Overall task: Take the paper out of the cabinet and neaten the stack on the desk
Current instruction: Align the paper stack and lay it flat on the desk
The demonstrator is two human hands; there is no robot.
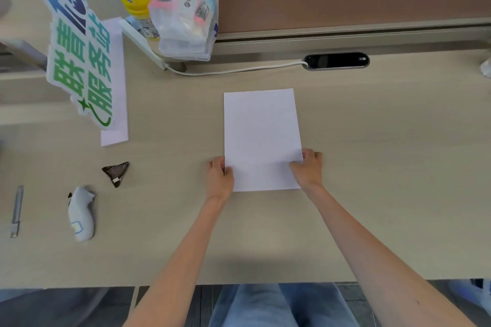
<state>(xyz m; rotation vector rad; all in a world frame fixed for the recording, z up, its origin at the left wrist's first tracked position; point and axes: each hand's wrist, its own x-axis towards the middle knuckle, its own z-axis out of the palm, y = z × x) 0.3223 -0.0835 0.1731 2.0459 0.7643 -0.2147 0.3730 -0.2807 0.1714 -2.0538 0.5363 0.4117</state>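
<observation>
Beige wood desk (385,167), paper stack (261,138) ctr, hands gripping.

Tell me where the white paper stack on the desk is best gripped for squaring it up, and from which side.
Probably by its two long side edges near the bottom corners, coming in from the person's side of the desk. The paper stack lies flat, long axis pointing away, and the left hand and right hand already pinch those edges there.

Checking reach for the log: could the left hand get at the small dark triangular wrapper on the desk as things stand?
Probably yes. The left hand grips the white paper stack, but only bare beige desk lies between it and the dark triangular wrapper; it must let go first.
</observation>
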